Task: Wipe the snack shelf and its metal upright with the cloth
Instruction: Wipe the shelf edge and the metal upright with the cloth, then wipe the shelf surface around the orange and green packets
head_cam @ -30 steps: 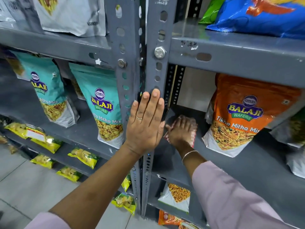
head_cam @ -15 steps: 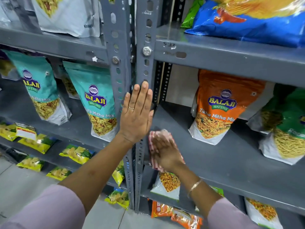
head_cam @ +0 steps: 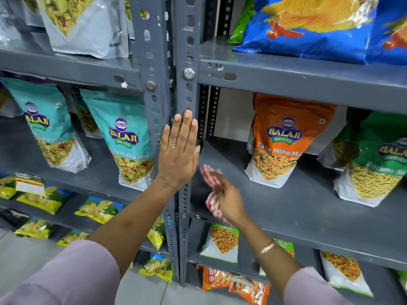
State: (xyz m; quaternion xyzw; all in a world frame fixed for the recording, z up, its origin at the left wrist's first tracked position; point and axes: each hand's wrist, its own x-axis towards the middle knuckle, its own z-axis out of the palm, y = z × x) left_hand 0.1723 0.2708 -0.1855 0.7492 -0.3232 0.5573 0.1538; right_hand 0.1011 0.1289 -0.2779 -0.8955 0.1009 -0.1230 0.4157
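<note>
My left hand [head_cam: 178, 150] lies flat, fingers together, against the grey perforated metal upright [head_cam: 187, 51] at mid height. My right hand [head_cam: 229, 201] grips a red-and-white checked cloth [head_cam: 210, 183] at the front left corner of the grey snack shelf [head_cam: 297, 208], close beside the upright. The cloth is bunched and partly hidden by my fingers; it looks blurred.
An orange Balaji pouch [head_cam: 279, 139] and a green pouch [head_cam: 378, 159] stand further right on the same shelf. Teal pouches [head_cam: 125, 137] stand on the left bay's shelf. A blue chip bag [head_cam: 319, 25] lies on the shelf above. Small packets fill the lower shelves.
My right hand has drawn the cloth from deep on the shelf back to its front left corner. The left hand stays pressed on the upright. The view has shifted slightly.
</note>
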